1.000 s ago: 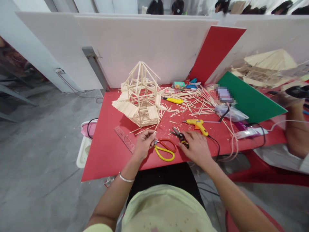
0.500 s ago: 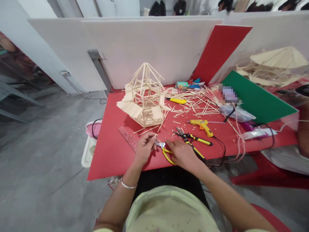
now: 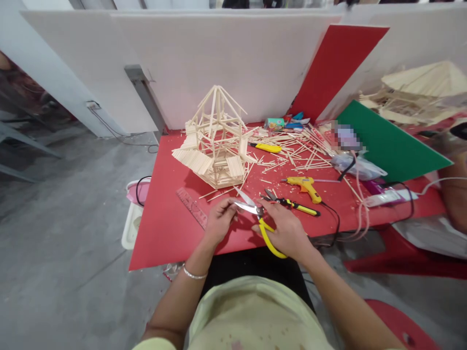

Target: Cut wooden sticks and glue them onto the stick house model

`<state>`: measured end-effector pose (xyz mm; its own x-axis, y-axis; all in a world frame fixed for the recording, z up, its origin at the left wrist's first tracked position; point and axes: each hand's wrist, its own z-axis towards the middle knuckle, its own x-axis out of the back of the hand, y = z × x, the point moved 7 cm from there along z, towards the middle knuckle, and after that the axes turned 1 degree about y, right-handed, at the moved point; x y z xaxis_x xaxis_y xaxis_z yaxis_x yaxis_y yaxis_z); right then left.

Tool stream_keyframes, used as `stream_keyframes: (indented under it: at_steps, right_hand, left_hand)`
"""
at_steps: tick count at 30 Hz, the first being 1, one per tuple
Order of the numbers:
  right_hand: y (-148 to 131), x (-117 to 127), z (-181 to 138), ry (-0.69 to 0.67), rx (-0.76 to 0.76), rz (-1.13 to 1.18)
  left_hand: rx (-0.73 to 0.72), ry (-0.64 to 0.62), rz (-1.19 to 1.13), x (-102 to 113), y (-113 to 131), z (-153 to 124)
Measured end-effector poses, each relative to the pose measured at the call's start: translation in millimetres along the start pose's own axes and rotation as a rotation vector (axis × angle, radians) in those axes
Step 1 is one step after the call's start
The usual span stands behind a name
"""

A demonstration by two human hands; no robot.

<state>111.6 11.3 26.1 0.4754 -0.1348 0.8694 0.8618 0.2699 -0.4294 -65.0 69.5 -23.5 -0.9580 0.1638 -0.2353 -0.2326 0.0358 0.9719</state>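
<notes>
My right hand (image 3: 286, 229) grips the yellow-handled scissors (image 3: 260, 217) above the front of the red table (image 3: 164, 233); their blades stand apart and point left. My left hand (image 3: 219, 219) is pinched on a small wooden stick piece, held right at the blades. Behind both hands stands a hut-like model of wooden sticks (image 3: 216, 141).
Black and yellow pliers (image 3: 292, 203) and a yellow glue gun (image 3: 304, 185) lie right of my hands. A ruler (image 3: 191, 208) lies to the left. Loose sticks (image 3: 295, 150), a yellow cutter (image 3: 265, 147), a green board (image 3: 390, 146) and another person's arm (image 3: 454, 189) lie further right.
My right hand left the pliers, moved left and picked the scissors up off the table. It now holds them with blades apart at the stick piece in my left hand.
</notes>
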Motion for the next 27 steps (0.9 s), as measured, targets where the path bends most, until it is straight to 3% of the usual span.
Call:
stream_keyframes:
  at_steps: [13, 23, 27]
  right_hand:
    - [-1, -5, -3, -0.088, -0.011, -0.099]
    - [7, -22, -12, -0.087, -0.025, 0.097]
    - [14, -23, -17, -0.093, -0.044, 0.056]
  left_hand:
    - [-0.05, -0.062, 0.102, -1, 3, -2]
    - [-0.021, -0.103, 0.159, -4, 1, -6]
    - [-0.012, -0.12, 0.17, -6, -1, -8]
